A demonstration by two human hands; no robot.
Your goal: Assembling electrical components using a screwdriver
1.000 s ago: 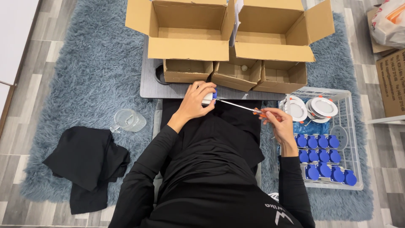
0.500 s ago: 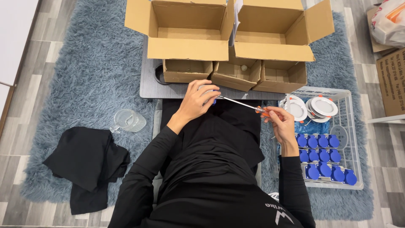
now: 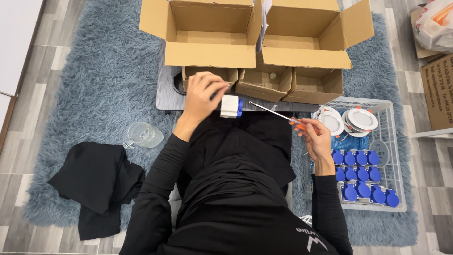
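A small white block with a blue end [image 3: 231,106] is pinched in the fingers of the left hand [image 3: 204,94], which is closed around its left side; the piece is held in the air just above the near edge of a low grey table [image 3: 166,94]. A screwdriver [image 3: 278,114] with an orange handle is gripped in the closed right hand [image 3: 315,137], its thin metal shaft pointed up and to the left toward the block, the tip stopping a little short of it, apart from the blue end.

Both forearms are covered by black sleeves, and a black-clothed lap [image 3: 236,160] lies below the hands. On the table, just beyond the left hand, three small open cardboard boxes [image 3: 264,82] are set in a row, with two large open cardboard boxes [image 3: 207,33] behind them on the far side. To the right of the right hand a white wire basket [image 3: 394,141] is placed on the blue shaggy rug [image 3: 94,85]; round white fittings [image 3: 361,119] are stacked at its far end and rows of blue-capped pieces [image 3: 361,177] are packed in its near part. To the left, a clear plastic jug [image 3: 144,135] lies on the rug, with a crumpled black cloth [image 3: 92,182] nearer still.
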